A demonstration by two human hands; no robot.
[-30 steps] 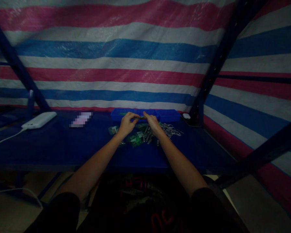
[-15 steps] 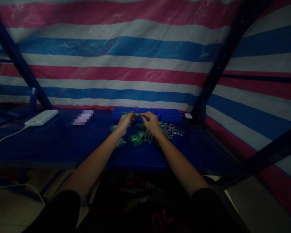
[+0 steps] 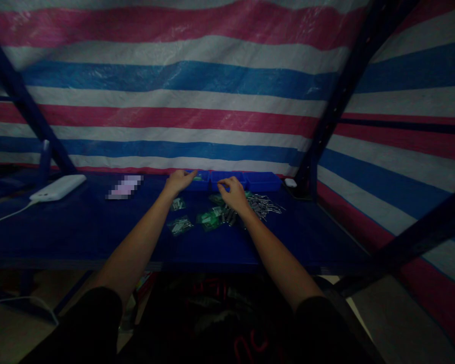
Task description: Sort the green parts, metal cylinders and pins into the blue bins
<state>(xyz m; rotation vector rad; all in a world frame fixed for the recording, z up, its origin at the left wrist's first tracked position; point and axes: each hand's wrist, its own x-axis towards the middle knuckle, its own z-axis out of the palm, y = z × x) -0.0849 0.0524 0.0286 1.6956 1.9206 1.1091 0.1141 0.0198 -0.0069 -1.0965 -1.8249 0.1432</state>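
Note:
My left hand is at the near left edge of the left blue bin, fingers stretched and apart, with nothing visible in them. Some green pieces show inside that bin. In front of the middle blue bin my right hand is closed, thumb and fingertips drawn together. Whatever they hold, if anything, is too small to make out. Beside its wrist lies a pile of thin metal pieces. Nearer me are a green plastic bag and small clear bags of metal pieces, one in front and another behind.
A third blue bin stands at the right of the row. A white power bank with a cable and a blurred-out flat item lie to the left. At the right, a small white case sits by the dark frame post.
My hands, which met over the bins around a small green thing, have come apart. The left moved left and its fingers opened; the right shifted slightly down.

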